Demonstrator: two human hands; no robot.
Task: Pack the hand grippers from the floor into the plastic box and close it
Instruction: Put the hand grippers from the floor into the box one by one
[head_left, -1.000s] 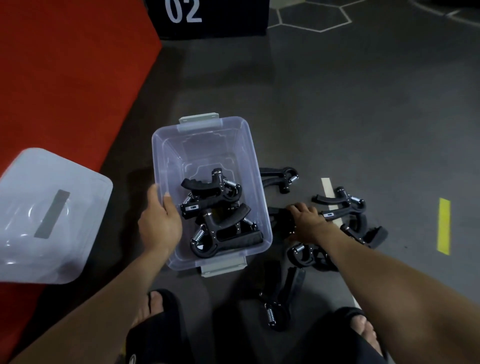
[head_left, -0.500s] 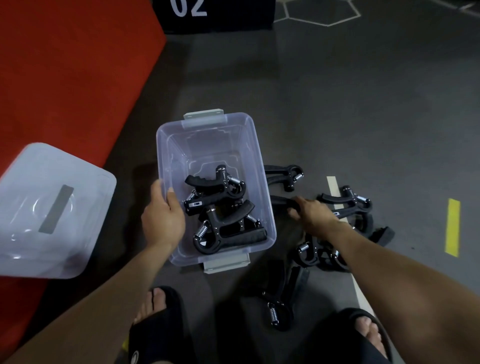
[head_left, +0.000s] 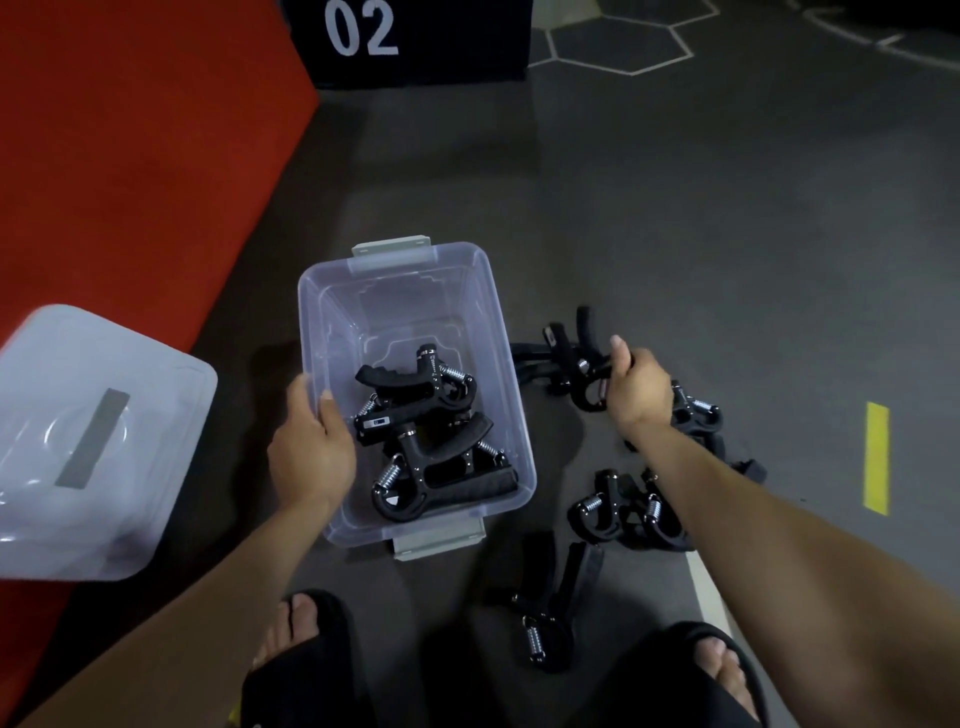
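The right hand (head_left: 636, 387) is curled around a black hand gripper (head_left: 582, 358), held just clear of the floor with its two handles pointing away from the person. Directly beyond that hand's fingers, toward the box, a further gripper (head_left: 530, 361) lies on the floor, partly hidden. Behind the right wrist and under the forearm sits a cluster of grippers (head_left: 623, 512), their springs showing; how many cannot be told. One more gripper (head_left: 545, 623) lies nearer the person, between the two sandalled feet. The left hand (head_left: 311, 447) grips the near-left rim of the clear plastic box (head_left: 332, 291), thumb inside the wall, fingers outside. Inside the box, just right of that thumb, lie several packed grippers (head_left: 426, 441), piled toward the near end. The box lid (head_left: 88, 441) rests off to the left of the left hand, well apart from the box, on the red mat (head_left: 130, 156).
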